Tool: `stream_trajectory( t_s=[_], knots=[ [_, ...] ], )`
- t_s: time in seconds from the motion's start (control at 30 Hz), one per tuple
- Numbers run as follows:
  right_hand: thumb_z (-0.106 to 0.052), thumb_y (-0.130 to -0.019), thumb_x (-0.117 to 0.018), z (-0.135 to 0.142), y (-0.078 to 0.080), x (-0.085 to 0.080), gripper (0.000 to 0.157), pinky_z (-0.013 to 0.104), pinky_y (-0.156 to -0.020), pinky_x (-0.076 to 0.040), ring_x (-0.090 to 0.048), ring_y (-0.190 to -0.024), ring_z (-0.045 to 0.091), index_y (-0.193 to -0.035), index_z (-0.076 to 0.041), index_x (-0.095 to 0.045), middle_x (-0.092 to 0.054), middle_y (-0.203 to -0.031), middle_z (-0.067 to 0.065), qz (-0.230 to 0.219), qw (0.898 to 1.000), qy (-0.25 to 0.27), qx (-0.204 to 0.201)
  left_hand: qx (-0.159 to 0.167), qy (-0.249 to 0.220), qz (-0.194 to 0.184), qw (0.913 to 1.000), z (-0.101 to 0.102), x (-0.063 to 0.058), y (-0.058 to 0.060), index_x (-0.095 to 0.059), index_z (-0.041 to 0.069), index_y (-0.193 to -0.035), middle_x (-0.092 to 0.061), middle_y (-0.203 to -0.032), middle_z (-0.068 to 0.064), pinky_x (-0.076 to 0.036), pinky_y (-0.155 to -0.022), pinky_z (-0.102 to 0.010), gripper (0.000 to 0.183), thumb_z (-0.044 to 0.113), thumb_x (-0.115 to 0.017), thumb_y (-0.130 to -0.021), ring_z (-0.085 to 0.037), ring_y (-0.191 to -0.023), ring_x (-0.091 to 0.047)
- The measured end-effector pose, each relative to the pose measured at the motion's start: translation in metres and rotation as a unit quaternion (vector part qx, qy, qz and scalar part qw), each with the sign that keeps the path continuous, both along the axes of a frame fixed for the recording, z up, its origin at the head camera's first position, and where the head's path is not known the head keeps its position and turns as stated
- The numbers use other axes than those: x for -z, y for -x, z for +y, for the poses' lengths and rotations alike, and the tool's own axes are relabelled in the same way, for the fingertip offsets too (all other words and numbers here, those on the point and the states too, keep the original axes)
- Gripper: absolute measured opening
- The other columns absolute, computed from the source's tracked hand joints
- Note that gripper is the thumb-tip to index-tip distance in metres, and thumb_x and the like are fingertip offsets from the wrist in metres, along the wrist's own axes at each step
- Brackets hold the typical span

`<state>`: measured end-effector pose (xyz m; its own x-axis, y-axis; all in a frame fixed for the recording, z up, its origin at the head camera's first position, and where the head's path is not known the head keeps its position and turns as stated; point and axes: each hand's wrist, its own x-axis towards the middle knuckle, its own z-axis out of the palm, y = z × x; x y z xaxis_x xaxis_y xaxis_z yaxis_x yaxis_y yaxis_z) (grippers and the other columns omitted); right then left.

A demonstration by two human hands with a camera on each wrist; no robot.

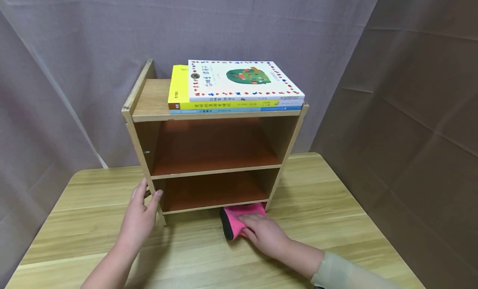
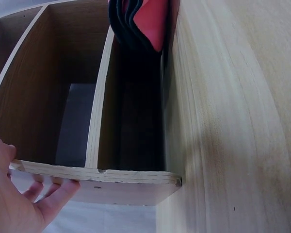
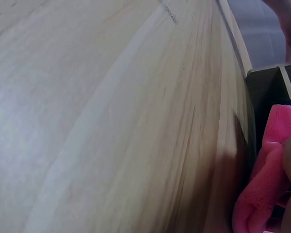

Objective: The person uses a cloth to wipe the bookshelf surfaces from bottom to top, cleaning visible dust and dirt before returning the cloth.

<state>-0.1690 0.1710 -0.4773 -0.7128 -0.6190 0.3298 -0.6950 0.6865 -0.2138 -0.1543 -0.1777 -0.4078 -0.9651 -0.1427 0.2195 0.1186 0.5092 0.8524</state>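
A small wooden shelf stands on the table, with two reddish-brown inner boards. My left hand grips the edge of its left side panel, thumb at the front and fingers round the outside. In the left wrist view that hand shows at the panel's edge. With my right hand I hold a folded cloth, fluffy pink on one face and black on the other. The cloth reaches into the low gap under the bottom board, at its right end; its far part is hidden there.
Several books lie stacked flat on top of the shelf, a white one uppermost over a yellow one. The wood-grain table extends around the shelf. Grey curtains hang behind and a brown one at the right.
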Motion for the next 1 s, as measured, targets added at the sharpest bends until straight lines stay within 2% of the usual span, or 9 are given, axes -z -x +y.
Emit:
stream_trajectory(
  t_s=[0.27, 0.5, 0.8, 1.0],
  knots=[
    [-0.024, -0.097, -0.064, -0.008, -0.001, 0.002, 0.034, 0.041, -0.102, -0.046, -0.061, -0.118, 0.022, -0.129, -0.012, -0.066, -0.066, -0.128, 0.005, -0.01, 1.0, -0.001, 0.022, 0.002, -0.004, -0.001, 1.0, 0.001, -0.002, 0.0, -0.034, 0.022, -0.152, -0.033, -0.151, -0.02, -0.044, -0.096, -0.063, 0.051, 0.038, -0.047, -0.105, -0.044, -0.134, -0.04],
    [-0.021, -0.096, -0.065, -0.02, 0.0, 0.003, 0.035, 0.045, -0.102, -0.046, -0.061, -0.119, 0.025, -0.129, -0.01, -0.066, -0.065, -0.128, 0.007, -0.011, 1.0, 0.007, 0.021, 0.001, 0.002, 0.006, 1.0, 0.001, -0.001, 0.001, -0.036, 0.021, -0.149, -0.034, -0.15, -0.02, -0.043, -0.096, -0.064, 0.048, 0.036, -0.047, -0.105, -0.045, -0.133, -0.041],
    [-0.018, -0.099, -0.061, -0.037, 0.002, 0.004, 0.036, 0.041, -0.107, -0.041, -0.056, -0.125, 0.026, -0.134, -0.011, -0.063, -0.062, -0.135, 0.005, -0.066, 0.997, 0.035, 0.019, 0.002, -0.003, 0.003, 1.0, 0.001, -0.001, 0.0, -0.035, 0.018, -0.151, -0.032, -0.15, -0.022, -0.042, -0.097, -0.064, 0.051, 0.037, -0.047, -0.105, -0.046, -0.133, -0.04],
    [-0.02, -0.098, -0.062, -0.05, 0.001, 0.008, 0.035, 0.04, -0.106, -0.041, -0.057, -0.124, 0.024, -0.132, -0.013, -0.065, -0.063, -0.133, 0.002, -0.065, 0.997, 0.045, 0.023, 0.003, -0.002, 0.007, 1.0, 0.001, -0.001, 0.0, -0.034, 0.017, -0.152, -0.032, -0.151, -0.022, -0.041, -0.098, -0.064, 0.053, 0.039, -0.046, -0.105, -0.046, -0.133, -0.04]
  ],
)
